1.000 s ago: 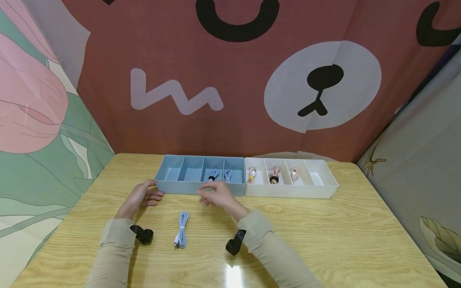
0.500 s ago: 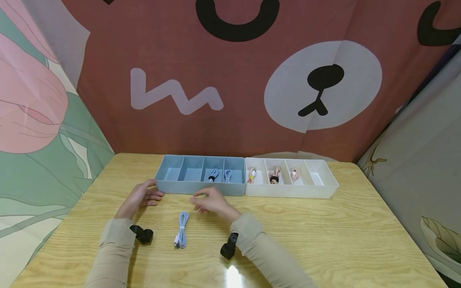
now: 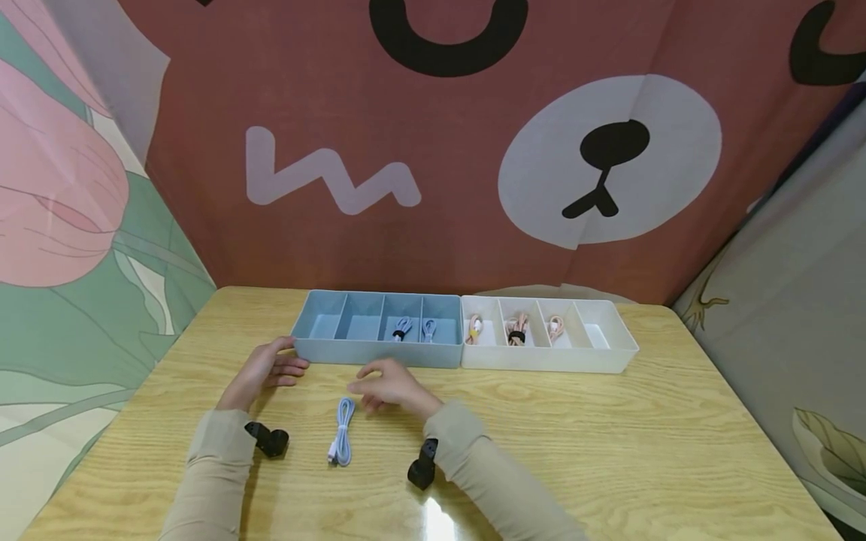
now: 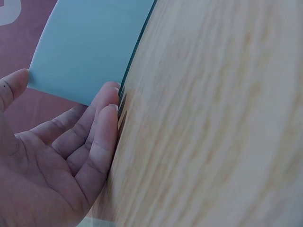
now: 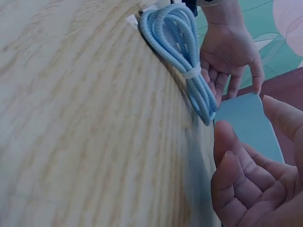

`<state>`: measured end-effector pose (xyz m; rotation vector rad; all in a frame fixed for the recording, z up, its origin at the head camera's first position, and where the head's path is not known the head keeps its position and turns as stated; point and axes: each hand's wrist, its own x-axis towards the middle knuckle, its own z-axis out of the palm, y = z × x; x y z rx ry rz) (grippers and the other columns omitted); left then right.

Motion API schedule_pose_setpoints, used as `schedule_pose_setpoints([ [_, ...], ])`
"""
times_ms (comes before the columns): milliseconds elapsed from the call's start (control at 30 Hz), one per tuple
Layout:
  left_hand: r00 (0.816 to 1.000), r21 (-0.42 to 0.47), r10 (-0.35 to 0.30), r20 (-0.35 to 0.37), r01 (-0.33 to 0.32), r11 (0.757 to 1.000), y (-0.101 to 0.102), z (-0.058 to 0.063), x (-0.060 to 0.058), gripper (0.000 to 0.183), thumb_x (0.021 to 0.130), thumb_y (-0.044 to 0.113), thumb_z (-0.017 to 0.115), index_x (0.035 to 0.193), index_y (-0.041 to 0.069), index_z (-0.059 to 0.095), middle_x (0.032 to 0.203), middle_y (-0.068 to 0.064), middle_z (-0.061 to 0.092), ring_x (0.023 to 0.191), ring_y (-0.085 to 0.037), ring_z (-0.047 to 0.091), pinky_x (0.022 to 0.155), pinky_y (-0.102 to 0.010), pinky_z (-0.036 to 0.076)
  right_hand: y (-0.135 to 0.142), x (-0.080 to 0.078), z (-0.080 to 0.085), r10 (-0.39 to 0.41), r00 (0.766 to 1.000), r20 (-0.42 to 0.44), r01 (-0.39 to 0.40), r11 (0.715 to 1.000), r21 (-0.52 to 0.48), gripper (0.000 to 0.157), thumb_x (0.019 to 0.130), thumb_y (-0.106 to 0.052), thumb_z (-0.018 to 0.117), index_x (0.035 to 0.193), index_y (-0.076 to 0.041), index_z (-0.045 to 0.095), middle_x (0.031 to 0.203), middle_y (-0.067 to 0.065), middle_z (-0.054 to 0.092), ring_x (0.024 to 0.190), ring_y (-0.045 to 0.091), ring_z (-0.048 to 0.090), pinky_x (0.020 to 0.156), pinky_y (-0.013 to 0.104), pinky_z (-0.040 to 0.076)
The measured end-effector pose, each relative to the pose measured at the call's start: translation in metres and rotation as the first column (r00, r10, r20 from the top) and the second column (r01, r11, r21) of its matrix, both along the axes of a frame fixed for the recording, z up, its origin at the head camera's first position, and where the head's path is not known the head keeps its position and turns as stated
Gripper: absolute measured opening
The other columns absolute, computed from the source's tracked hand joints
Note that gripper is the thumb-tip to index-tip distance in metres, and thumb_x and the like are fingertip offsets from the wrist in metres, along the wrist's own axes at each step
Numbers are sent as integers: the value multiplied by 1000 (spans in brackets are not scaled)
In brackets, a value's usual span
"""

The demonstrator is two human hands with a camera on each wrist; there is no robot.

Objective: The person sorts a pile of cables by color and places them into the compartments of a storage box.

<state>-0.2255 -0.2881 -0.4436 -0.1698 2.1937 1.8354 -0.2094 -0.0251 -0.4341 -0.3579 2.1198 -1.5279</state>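
Observation:
A light-blue charging cable, coiled and bound with a pale tie, lies on the wooden table; its white plugs show at the near end. Just beyond its far end hovers my right hand, fingers bent loosely, thumb apart, nothing between them. In the right wrist view the cable is close to those fingers. My left hand rests at the near left corner of the blue divided box. Its thumb and fingertips meet the box wall in the left wrist view.
Two compartments of the blue box hold small blue cables. Against its right side stands a white divided box, with pinkish cables in three compartments. A printed cloth hangs behind both boxes. Each wrist carries a small black camera.
My right hand has moved left and nearer, from the blue box's front to the coiled cable's far end. The left hand has stayed at the box corner.

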Motion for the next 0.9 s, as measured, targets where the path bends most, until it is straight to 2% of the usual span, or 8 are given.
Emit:
schedule_pose_setpoints([
  [167, 1000, -4, 17, 14, -17, 1000, 1, -1, 0, 76, 93, 49, 41, 140, -6, 19, 85, -3, 67, 75, -14, 64, 66, -30, 53, -1, 1, -4, 13, 1000, 19, -13, 1000, -1, 42, 81, -24, 70, 115, -1, 57, 64, 11, 65, 48, 17, 59, 43, 24, 44],
  [500, 999, -29, 30, 27, -29, 999, 5, 5, 1, 68, 96, 44, 35, 141, -4, 19, 86, -2, 67, 76, -13, 64, 68, -30, 53, -6, 2, -4, 65, 998, -8, -65, 997, 42, 46, 81, -23, 70, 120, -3, 55, 62, 11, 64, 48, 17, 61, 42, 25, 46],
  [700, 1000, -10, 19, 21, -19, 1000, 5, 5, 1, 71, 95, 45, 37, 140, -6, 19, 85, -3, 67, 75, -14, 64, 67, -31, 53, -11, 4, -5, 69, 998, 1, -69, 995, 79, 47, 78, -22, 73, 119, -4, 57, 59, 10, 63, 45, 17, 59, 40, 24, 45],
  [900, 998, -5, 41, 47, -40, 999, 1, 0, -2, 70, 93, 49, 42, 140, 0, 23, 84, -1, 67, 75, -14, 64, 68, -31, 53, -14, 6, -2, 59, 998, 6, -60, 994, 91, 45, 77, -22, 74, 116, -4, 59, 60, 12, 63, 44, 17, 58, 40, 25, 44],
])
